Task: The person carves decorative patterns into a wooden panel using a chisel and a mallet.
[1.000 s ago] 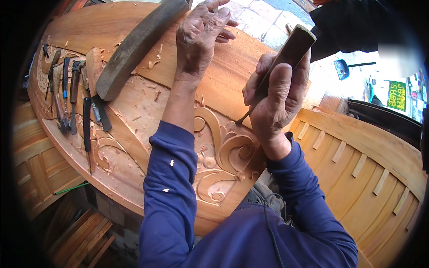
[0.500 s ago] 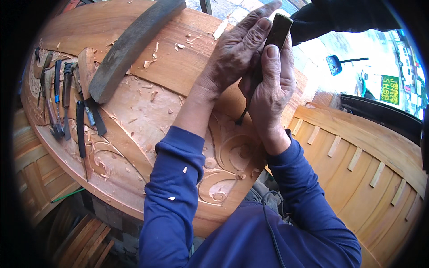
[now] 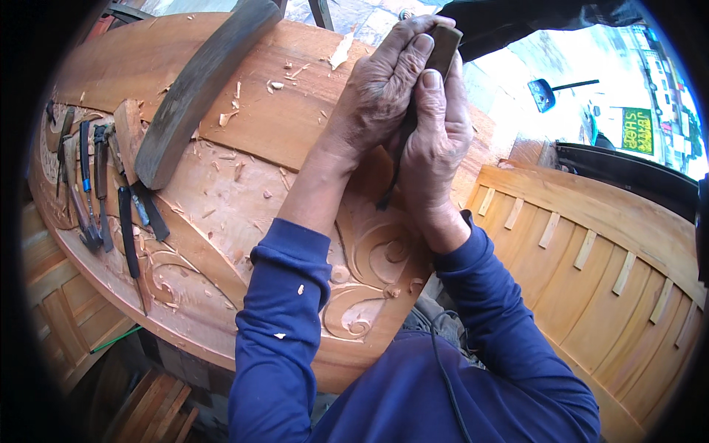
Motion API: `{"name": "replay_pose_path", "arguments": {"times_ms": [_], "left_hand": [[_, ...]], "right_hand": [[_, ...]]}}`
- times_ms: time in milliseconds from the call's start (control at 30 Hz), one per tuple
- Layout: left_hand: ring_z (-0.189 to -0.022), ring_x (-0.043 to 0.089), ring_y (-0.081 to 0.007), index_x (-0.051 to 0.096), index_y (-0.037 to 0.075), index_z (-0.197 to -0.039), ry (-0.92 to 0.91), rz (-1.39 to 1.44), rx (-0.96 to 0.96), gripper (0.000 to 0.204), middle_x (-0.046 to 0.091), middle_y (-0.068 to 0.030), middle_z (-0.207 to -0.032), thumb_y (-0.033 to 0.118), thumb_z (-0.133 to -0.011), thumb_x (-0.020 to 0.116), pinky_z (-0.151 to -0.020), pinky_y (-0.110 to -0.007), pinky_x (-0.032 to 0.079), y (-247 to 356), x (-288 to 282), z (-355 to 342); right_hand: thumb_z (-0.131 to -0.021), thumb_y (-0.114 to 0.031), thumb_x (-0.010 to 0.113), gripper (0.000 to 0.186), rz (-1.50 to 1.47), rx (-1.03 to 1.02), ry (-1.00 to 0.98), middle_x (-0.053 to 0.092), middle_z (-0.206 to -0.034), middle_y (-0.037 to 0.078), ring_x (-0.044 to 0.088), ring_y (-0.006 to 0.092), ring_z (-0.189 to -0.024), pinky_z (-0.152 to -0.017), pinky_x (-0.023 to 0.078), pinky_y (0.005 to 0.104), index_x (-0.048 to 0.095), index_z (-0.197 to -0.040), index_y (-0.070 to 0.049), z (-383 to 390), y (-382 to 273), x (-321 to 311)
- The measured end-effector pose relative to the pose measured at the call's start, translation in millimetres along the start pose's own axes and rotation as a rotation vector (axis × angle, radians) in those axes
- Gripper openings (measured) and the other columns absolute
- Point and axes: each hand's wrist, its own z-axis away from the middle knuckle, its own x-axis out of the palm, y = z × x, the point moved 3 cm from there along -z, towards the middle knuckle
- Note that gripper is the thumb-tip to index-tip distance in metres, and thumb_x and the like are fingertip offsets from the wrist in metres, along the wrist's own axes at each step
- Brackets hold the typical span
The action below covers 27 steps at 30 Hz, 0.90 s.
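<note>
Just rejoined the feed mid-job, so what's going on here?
A person's right hand grips a chisel, and the left hand is up against it. The tip points down at the carved scrolls of a board; whether it touches is unclear. More tools lie at the left, near a dark block, with chips scattered around.

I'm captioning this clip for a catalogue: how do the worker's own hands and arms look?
The left hand and right hand are ungloved. Both arms wear long dark-blue sleeves; the left cuff sits higher, baring some forearm. Two pale wood chips dot the left sleeve.
</note>
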Motion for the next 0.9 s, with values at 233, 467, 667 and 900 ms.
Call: {"name": "replay_pose_path", "arguments": {"times_ms": [233, 467, 667, 900], "left_hand": [[-0.121, 0.064, -0.02, 0.052, 0.009, -0.147, -0.069, -0.032, -0.049, 0.039, 0.063, -0.0137, -0.139, 0.023, -0.111, 0.049, -0.102, -0.035, 0.05, 10.3, 8.6, 6.7], [-0.13, 0.054, -0.0155, 0.036, 0.003, -0.159, -0.272, 0.056, 0.104, 0.054, 0.055, -0.0118, -0.149, 0.027, -0.112, 0.046, -0.107, -0.028, 0.043, 6.1, 7.8, -2.6], [-0.12, 0.064, -0.0183, 0.051, 0.011, -0.149, -0.215, -0.034, 0.18, 0.039, 0.064, -0.0113, -0.138, 0.02, -0.111, 0.049, -0.101, -0.033, 0.05, 8.4, 11.7, 1.1], [-0.123, 0.063, -0.0208, 0.056, 0.014, -0.143, -0.174, -0.104, 0.057, 0.034, 0.065, -0.0097, -0.133, 0.018, -0.11, 0.05, -0.104, -0.032, 0.048, 6.5, 13.6, 4.3]], "right_hand": [[-0.11, -0.018, 0.051, 0.049, -0.092, 0.123, 0.099, 0.06, -0.078, -0.003, 0.042, 0.0005, -0.048, -0.042, 0.031, 0.0174, 0.041, -0.155, -0.001, -6.5, -6.8, -14.5], [-0.111, -0.017, 0.05, 0.05, -0.12, 0.044, 0.118, 0.066, -0.092, 0.0, 0.056, 0.0018, -0.065, -0.055, 0.044, 0.0161, 0.039, -0.155, 0.002, 3.8, -7.0, -14.1], [-0.112, -0.018, 0.047, 0.045, 0.005, 0.016, 0.108, 0.067, -0.116, 0.005, 0.064, 0.0081, -0.101, -0.086, 0.051, 0.022, 0.044, -0.152, 0.001, 4.8, -1.8, -13.7], [-0.11, -0.014, 0.048, 0.049, -0.02, 0.046, 0.137, 0.066, -0.126, 0.009, 0.062, 0.0125, -0.11, -0.094, 0.05, 0.0243, 0.039, -0.154, 0.005, 9.3, 2.6, -17.9]]}}
